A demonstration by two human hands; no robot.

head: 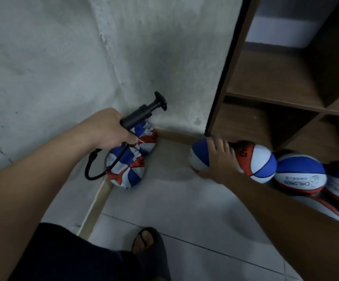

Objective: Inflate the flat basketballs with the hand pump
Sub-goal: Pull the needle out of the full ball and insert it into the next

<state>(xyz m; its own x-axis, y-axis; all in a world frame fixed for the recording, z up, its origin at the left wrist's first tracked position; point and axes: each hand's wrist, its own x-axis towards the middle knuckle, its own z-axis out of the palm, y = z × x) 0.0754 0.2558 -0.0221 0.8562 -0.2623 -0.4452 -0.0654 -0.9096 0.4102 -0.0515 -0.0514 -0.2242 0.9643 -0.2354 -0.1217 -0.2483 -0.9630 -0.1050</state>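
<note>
Black plastic hand pump [142, 114] is gripped around its barrel by the left hand [105, 128], fingers curled round it; T-handle up and to the right, hose [95, 167] looping down in front of the flat balls. Two flat basketballs [128, 159], crumpled blue/white/orange, sit stacked in the wall corner on the floor, just below the pump. Right hand [219, 159] rests on top of an inflated basketball [255, 161] at the foot of the wooden shelf unit [266, 78], fingers spread and draped over it, thumb underneath; more a palm hold than a full clasp. More round basketballs [300, 173] crowd the lowest compartment just beside it. Judgement: the step in hand looks like parking a filled ball with the others and turning to the next flat one. To do it well: seat the ball so it cannot roll back out, free the right hand, then pull one flat ball away from the corner, find its valve and push the needle in straight before stroking. Needle tip not clearly resolved. Risk: hose snagging on the crumpled skins. Floor is pale tile [185, 209] with a wooden skirting strip; walls are rough grey plaster [43, 57], dim light. A sandalled foot [148, 240] shows at bottom.
</note>
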